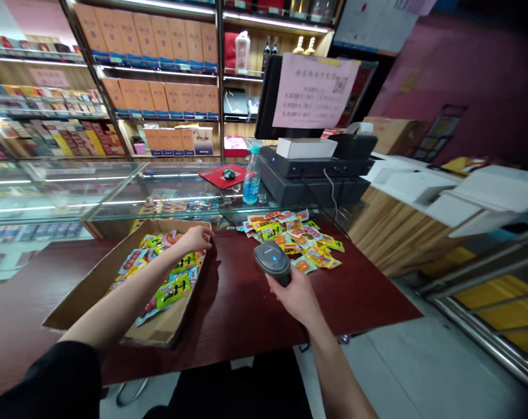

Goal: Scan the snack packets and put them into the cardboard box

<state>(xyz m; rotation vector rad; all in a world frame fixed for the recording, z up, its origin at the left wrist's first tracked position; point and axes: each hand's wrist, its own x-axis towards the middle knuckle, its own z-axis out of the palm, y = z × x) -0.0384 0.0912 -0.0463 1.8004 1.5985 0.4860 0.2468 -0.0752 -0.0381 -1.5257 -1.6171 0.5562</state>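
Note:
A shallow cardboard box lies on the dark red table, with several small yellow, green and pink snack packets inside. My left hand is over the box's far right edge, its fingers curled; whether they hold anything is too small to tell. In my right hand is a dark grey handheld scanner with a blue light on top, held above the table. Beyond the scanner, a loose pile of similar packets is spread near the table's far edge.
Behind the table stands a glass counter with a blue-capped bottle, a red mat, a black cash drawer and a monitor bearing a pink paper sign. Shelves of boxes line the back. White cartons are at the right.

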